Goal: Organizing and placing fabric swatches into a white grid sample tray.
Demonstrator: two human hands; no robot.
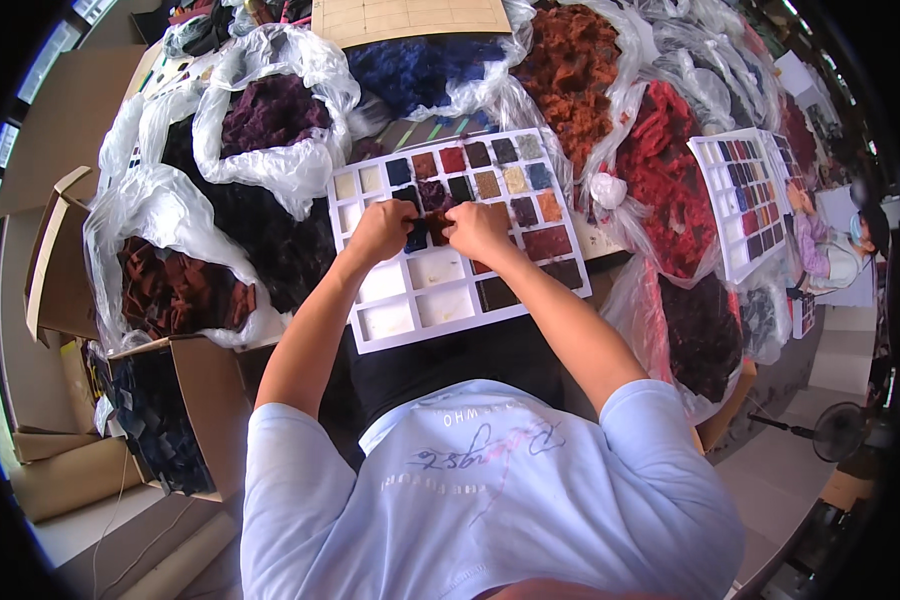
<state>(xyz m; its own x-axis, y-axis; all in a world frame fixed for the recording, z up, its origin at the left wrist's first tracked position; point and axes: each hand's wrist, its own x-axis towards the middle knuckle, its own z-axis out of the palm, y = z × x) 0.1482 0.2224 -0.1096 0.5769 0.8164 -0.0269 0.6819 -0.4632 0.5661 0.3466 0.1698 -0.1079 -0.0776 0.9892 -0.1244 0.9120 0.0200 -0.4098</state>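
A white compartment tray (379,350) lies tilted across the table edge before me, its far cells filled with fuzzy swatches in many colours. Several nearer cells on the left are bare white. My left hand (382,232) is closed at the tray's left-middle cells, fingers pinched against a dark navy swatch (414,238). Just beside it, my right hand (479,230) has its fingertips pinched on a rust-brown fuzzy swatch (437,227). Both hands rest low over the tray. The fingertips partly hide the pieces and the cells under them.
Open plastic bags hold purple fluff (273,116), blue fluff (415,72), orange fluff (567,75), red pieces (662,170) and brown pieces (175,290). A cardboard box (208,415) with dark scraps stands at left. At right, a person (830,245) works by another swatch tray (722,205).
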